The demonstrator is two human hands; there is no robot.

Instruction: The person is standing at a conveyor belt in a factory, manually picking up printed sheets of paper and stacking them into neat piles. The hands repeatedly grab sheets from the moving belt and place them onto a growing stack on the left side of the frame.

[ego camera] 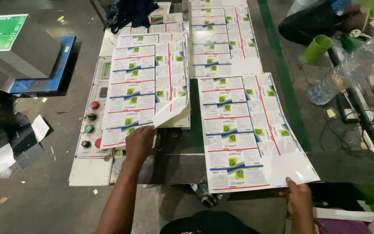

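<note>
- Left hand (pixel 138 143) at the near-left part of the table (pixel 182 167); fingers pinch the near edge of the top printed sheet (pixel 146 89) on the left stack, so grip is closed on that sheet.
- That sheet's near-right corner is curled up w/ the white underside showing; the rest lies flat on the stack.
- Right hand (pixel 298 201) at the table's near-right edge, fingertips resting on the blank near corner of the right sheet stack (pixel 247 130). Looks like pressing/steadying rather than a full grasp; can't tell if the thumb is under the edge.
- Right stack overhangs the table's near edge a bit and sits angled, apart from the left stack w/ a dark gap between.
- More printed sheets (pixel 221 37) lie toward the far edge, in a row.
- Control panel (pixel 91 123) w/ red, green and black buttons runs along the table's left edge, just beside the left stack.
- Off the table: grey carton (pixel 16 45) to the left, clear plastic bottle (pixel 351 67) and green cup (pixel 317 48) to the right.
- Step, as I read it: peeling one sheet off the left stack while the right stack is held in place.
- Next move calls for lifting only the top sheet w/o dragging those under it, and keeping the right stack from sliding off the near edge.
</note>
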